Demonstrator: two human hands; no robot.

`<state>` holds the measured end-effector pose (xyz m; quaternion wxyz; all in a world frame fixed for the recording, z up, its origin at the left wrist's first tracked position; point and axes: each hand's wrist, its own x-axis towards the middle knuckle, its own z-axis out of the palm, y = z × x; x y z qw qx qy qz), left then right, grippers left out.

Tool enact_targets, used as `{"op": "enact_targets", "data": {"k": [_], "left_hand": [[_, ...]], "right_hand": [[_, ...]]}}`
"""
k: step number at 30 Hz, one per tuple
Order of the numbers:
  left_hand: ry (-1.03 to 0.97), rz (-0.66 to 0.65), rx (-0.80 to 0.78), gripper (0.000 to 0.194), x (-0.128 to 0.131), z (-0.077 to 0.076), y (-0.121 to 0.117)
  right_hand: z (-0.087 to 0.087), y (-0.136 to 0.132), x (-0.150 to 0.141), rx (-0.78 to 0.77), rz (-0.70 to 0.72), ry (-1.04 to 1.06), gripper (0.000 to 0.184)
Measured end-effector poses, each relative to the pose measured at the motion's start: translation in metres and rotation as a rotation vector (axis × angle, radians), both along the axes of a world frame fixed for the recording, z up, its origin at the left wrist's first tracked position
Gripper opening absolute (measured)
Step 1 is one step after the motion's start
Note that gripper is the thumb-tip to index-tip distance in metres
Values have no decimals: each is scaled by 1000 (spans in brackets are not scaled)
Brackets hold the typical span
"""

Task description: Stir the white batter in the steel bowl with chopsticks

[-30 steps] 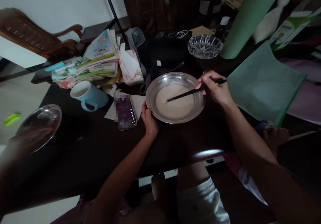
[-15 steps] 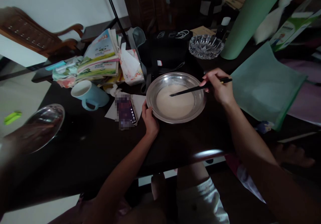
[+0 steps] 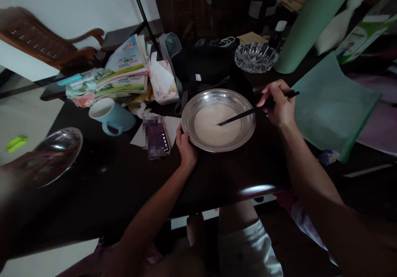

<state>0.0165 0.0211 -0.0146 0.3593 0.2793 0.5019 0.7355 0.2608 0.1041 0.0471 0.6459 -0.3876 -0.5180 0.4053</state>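
A wide metal bowl [image 3: 249, 134] stands on the dark table, holding a pale, milky liquid [image 3: 211, 131]. My left hand [image 3: 187, 152] is closed on the bowl's near-left rim, thumb on top and the other fingers partly hidden below. In my right hand [image 3: 281, 107], pinched beyond the bowl's right side, are black chopsticks [image 3: 240, 116]. They slant down to the left, with their tips in the liquid near its middle. Just left of my left hand lies a phone [image 3: 157, 137] on white paper [image 3: 173, 124].
At the left, another person's blurred hand [image 3: 18, 171] is at a second metal bowl [image 3: 66, 135]. Behind stand a blue mug [image 3: 119, 117], magazines [image 3: 124, 61], a tissue pack [image 3: 164, 80], a black bag [image 3: 207, 63] and a glass ashtray [image 3: 257, 58]. A green mesh cover [image 3: 331, 107] lies at the right.
My right hand has moved right and slightly toward me, and the chopstick tips have shifted the same way through the liquid. My left hand keeps its hold on the rim.
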Motion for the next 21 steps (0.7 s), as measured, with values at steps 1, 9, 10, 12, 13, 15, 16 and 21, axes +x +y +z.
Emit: {"op": "enact_targets", "data": {"k": [1,9,10,12,13,15,16,21], "left_hand": [[-3,-3,-2,37,0,0,0],[-16,-2,-22,37,0,1,0],[-18,-6,-24,37,0,1,0],[-13,-3,-23,36,0,1,0],[-9,2,-22,35,1,1,0],[-1,14,-23,34,1,1,0],[4,17,-26,34,0,1,0],[50,20,-48,36,-1,1,0]], "right_hand": [[0,-1,0,-5,27,-4,38],[0,-4,-1,-6,95,-148,38],[0,-3,0,-5,48,-126,38],[0,-3,1,-7,12,-76,39],[0,-3,1,-12,30,-62,39],[0,-4,-1,-27,116,-80,37],[0,-5,-1,-36,164,-111,36],[3,-5,0,-32,124,-182,37]]}}
